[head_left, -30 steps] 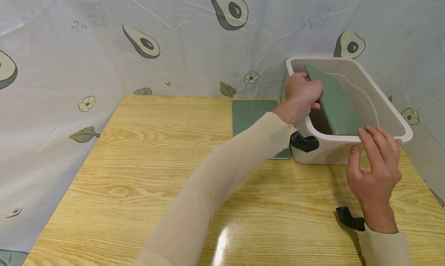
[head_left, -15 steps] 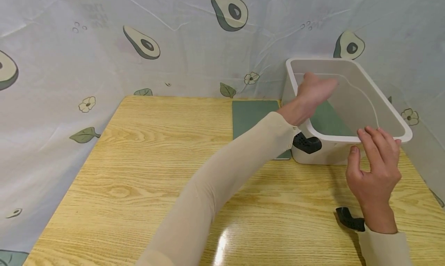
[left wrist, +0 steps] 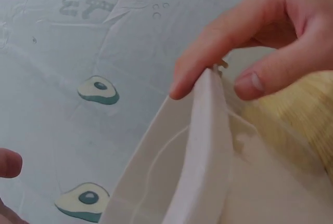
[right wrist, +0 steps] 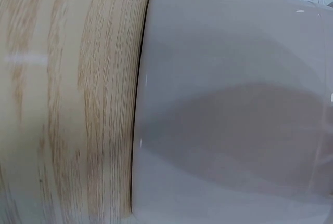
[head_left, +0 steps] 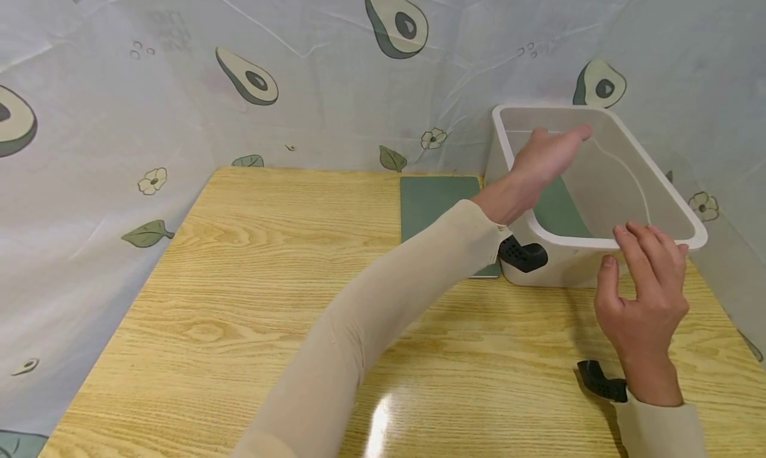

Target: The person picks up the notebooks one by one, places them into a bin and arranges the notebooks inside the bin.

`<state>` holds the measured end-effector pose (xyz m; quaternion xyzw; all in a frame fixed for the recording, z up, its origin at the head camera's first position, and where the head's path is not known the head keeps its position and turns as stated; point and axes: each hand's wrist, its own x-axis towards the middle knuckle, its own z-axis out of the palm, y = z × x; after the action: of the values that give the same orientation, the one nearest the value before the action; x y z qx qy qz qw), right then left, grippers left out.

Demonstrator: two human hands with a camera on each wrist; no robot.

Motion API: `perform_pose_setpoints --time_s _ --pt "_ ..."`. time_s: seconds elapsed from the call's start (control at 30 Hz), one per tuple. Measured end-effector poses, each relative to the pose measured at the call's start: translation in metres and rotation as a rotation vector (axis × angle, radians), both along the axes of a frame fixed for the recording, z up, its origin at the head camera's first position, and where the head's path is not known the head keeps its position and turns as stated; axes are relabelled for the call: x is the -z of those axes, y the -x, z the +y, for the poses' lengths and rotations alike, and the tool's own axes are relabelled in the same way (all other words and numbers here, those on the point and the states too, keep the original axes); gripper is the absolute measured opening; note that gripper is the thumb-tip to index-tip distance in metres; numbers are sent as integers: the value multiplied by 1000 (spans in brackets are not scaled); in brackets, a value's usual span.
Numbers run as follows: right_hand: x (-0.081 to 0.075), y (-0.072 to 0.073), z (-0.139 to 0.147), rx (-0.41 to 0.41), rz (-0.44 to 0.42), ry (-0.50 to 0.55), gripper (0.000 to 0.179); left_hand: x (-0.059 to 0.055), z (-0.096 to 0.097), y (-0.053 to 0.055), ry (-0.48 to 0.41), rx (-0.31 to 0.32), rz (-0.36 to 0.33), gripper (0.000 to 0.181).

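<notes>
A white plastic bin (head_left: pixel 541 240) stands at the table's back right. Over its left side, my left hand (head_left: pixel 547 157) reaches in, holding nothing that I can see; parts of its fingers (left wrist: pixel 9 162) enter the left wrist view's left edge. A flat green notebook (head_left: pixel 559 212) lies inside the bin, partly hidden by the rim and hand. My right hand (head_left: pixel 646 292) rests its fingers over the bin's near rim; its thumb (left wrist: pixel 251 84) stands apart outside the wall. Another green notebook (head_left: pixel 439 199), with a pale edge, lies left of the bin, partly under my left forearm.
The wooden table (head_left: pixel 263 272) extends to the left and front of the bin. A hanging sheet (head_left: pixel 323 79) printed with avocados backs it. Black wrist mounts (head_left: pixel 523 254) sit at both cuffs. The right wrist view is filled mostly by the bin's outer wall (right wrist: pixel 234 104).
A second ago my left hand held the green notebook tilted at the bin's rim. The notebook dropped inside, and the hand let go and stayed over the bin. My right hand stayed on the rim.
</notes>
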<state>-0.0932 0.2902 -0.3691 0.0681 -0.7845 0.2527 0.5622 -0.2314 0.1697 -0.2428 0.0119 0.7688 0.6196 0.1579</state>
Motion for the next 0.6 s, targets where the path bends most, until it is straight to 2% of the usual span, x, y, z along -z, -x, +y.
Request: perform_pose_setpoints --time_s 0.1,0.2,0.4,0.5,0.6 --pt "3 1 3 2 4 -3 35 1 -2 -3 110 46 65 69" --pt "6 3 6 3 10 -4 35 1 -5 -3 277 112 155 71" --pt "10 5 9 -7 17 3 34 6 -15 1 646 304 436 72" --pt "10 6 10 -14 29 8 34 11 -20 1 861 341 559 72" --pt "11 6 11 -12 28 6 34 15 -24 1 1016 348 621 72"
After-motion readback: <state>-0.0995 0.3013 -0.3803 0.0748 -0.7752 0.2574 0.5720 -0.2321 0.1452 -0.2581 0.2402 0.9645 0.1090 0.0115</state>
